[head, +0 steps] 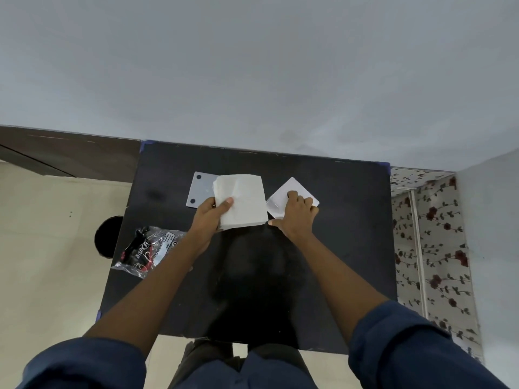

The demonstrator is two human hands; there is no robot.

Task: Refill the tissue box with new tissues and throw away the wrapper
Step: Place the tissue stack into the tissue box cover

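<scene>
Centrally — tissues (241, 200) in left hand (210, 217)

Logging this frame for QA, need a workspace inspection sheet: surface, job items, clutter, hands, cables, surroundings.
Surface: black table, set against a grey wall.
Job's things: stack of white tissues near the far edge; white box part to its right; pale flat panel with dark dots partly under the stack; empty printed plastic wrapper at the table's left edge, not yet thrown away.
Clutter: nothing seen.
Hands: left hand grips the tissue stack, thumb on top; right hand rests on the white box part, grip unclear.
Cables: nothing seen.
Surroundings: round black object on the floor at left, possibly a bin; floral curtain at right.
</scene>
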